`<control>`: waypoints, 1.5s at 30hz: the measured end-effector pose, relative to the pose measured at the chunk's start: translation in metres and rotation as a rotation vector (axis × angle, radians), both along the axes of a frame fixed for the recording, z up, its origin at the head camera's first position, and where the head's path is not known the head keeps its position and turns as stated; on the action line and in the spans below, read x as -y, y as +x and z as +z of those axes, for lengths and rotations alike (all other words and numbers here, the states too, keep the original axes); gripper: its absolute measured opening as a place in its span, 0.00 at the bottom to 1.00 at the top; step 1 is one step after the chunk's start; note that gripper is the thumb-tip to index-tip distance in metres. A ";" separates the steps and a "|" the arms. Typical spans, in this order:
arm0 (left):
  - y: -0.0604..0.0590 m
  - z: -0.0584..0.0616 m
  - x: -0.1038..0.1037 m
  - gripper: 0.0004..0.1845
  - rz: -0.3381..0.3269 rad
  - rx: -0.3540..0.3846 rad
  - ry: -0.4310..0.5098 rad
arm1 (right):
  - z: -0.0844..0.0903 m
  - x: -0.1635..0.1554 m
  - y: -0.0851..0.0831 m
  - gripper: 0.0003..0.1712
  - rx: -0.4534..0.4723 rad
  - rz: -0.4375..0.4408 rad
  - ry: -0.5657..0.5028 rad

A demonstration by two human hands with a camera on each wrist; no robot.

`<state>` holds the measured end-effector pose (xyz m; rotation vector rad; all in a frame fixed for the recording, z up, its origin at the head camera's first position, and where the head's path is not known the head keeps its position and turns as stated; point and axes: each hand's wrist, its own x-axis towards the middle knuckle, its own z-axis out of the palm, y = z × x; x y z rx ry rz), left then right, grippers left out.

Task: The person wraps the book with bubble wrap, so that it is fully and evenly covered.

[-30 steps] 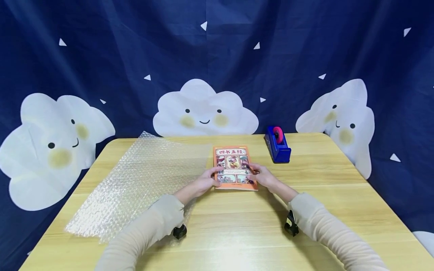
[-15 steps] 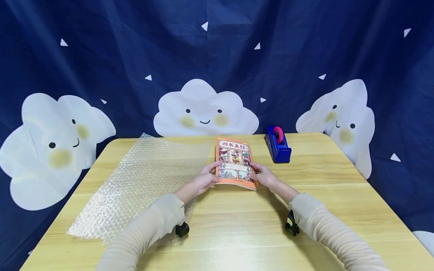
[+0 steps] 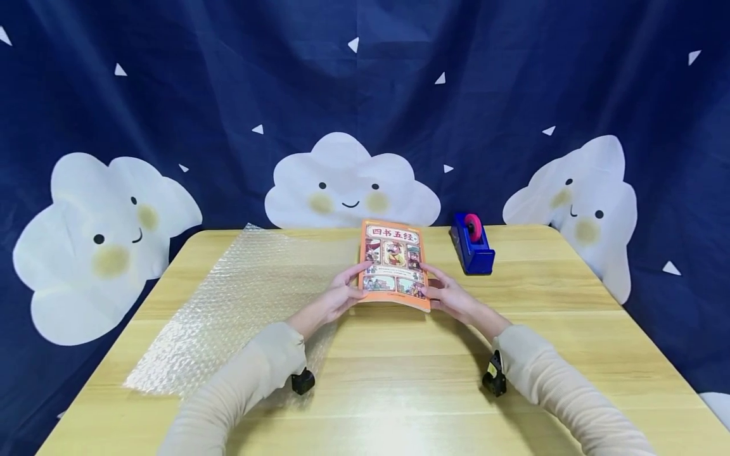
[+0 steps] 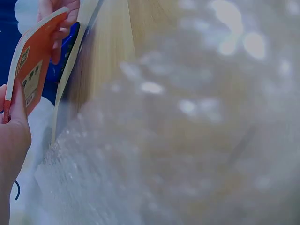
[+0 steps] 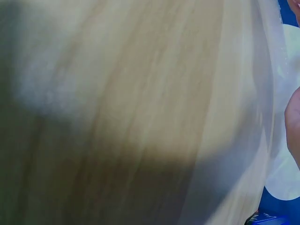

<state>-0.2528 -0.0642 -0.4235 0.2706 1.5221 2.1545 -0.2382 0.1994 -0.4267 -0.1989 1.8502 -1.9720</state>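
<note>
An orange paperback book (image 3: 395, 256) with comic-style panels and large Chinese characters on its cover is held up off the table, slightly bowed. My left hand (image 3: 340, 292) grips its left edge, thumb on the cover and fingers behind. On the opposite edge my right hand (image 3: 453, 295) pinches it the same way. The left wrist view shows the book's orange back cover (image 4: 40, 70) with a printed label, my fingers spread against it. Just a sliver of the right hand (image 5: 293, 126) appears in the right wrist view.
A sheet of bubble wrap (image 3: 228, 316) lies on the left of the wooden table (image 3: 399, 373), partly under the left arm. Behind the right hand stands a blue tape dispenser (image 3: 474, 253) with a pink roll (image 3: 473, 227). A dark blue cloud-print curtain (image 3: 399, 82) hangs behind.
Both hands have lifted the book from the table and raised it, its top edge tipping upward. The bubble wrap and tape dispenser have stayed in place while the head view shifts slightly.
</note>
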 end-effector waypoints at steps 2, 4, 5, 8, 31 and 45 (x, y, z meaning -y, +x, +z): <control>0.001 0.001 0.002 0.40 0.002 -0.001 -0.014 | 0.001 0.001 -0.001 0.39 -0.017 0.010 -0.006; 0.002 0.001 0.005 0.40 0.000 -0.007 -0.034 | 0.002 0.001 -0.001 0.39 -0.029 0.023 -0.013; 0.002 0.002 0.006 0.40 0.002 -0.006 -0.044 | 0.003 0.001 -0.002 0.40 -0.029 0.031 -0.015; 0.004 0.004 0.010 0.40 0.000 -0.013 -0.075 | 0.005 0.002 -0.003 0.40 -0.029 0.060 -0.021; 0.028 0.027 0.071 0.40 0.089 -0.066 -0.093 | 0.031 0.060 -0.016 0.40 -0.041 0.206 -0.118; 0.054 0.024 0.131 0.40 0.146 -0.045 -0.139 | 0.030 0.120 -0.016 0.40 -0.062 0.304 -0.111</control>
